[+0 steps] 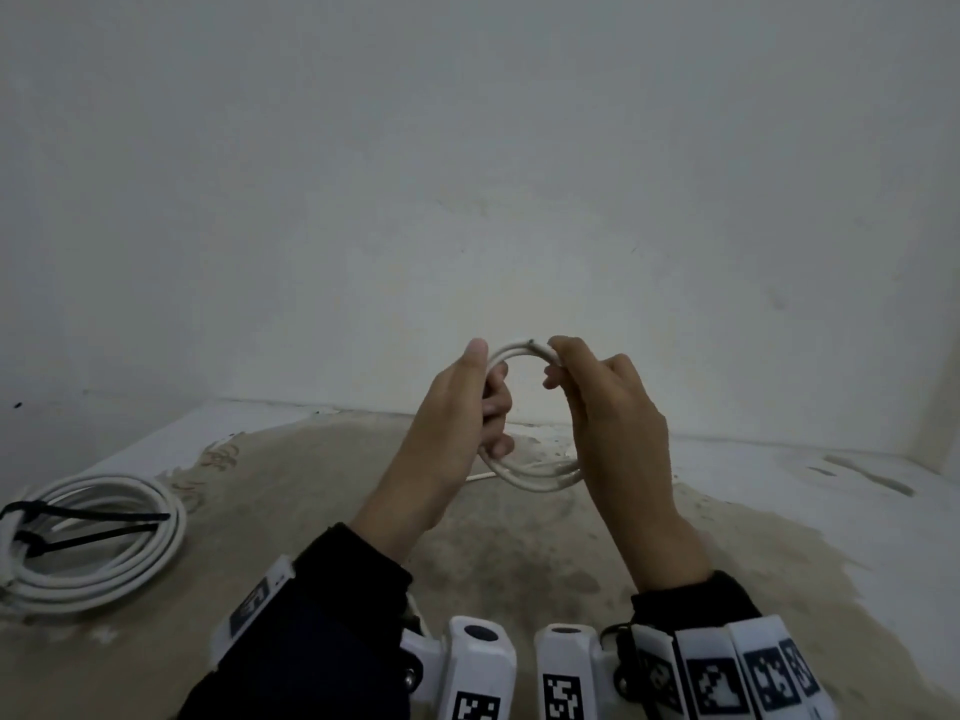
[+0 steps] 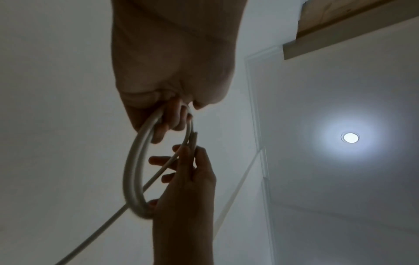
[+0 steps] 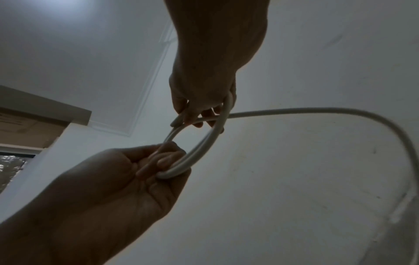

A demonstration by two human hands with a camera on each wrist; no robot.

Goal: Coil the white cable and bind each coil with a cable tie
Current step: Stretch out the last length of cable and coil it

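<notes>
Held up in front of a pale wall [image 1: 467, 148], over a stained floor [image 1: 519, 553]: a small coil of white cable [image 1: 524, 472], several turns, gripped on both sides. Left hand [image 1: 457, 413] clenched round the left side of the coil, fingers [image 2: 172, 116] curled through the loop, thumb up along the outside. Right hand [image 1: 613, 407] grasping the right side, cable end [image 1: 530, 345] pinched at the top between fingertips [image 3: 188, 116]. From the right wrist view, a loose length of the same cable [image 3: 317, 110] trailing away from the coil in a wide arc and down out of frame. Well apart, on the floor at far left: a finished coil [image 1: 104, 543] of white cable, bound with two black cable ties [image 1: 93, 527], their tails pointing toward the middle of the loop. Dark sleeves [image 1: 332, 605] and tagged white wrist mounts [image 1: 483, 667] at the bottom edge.
</notes>
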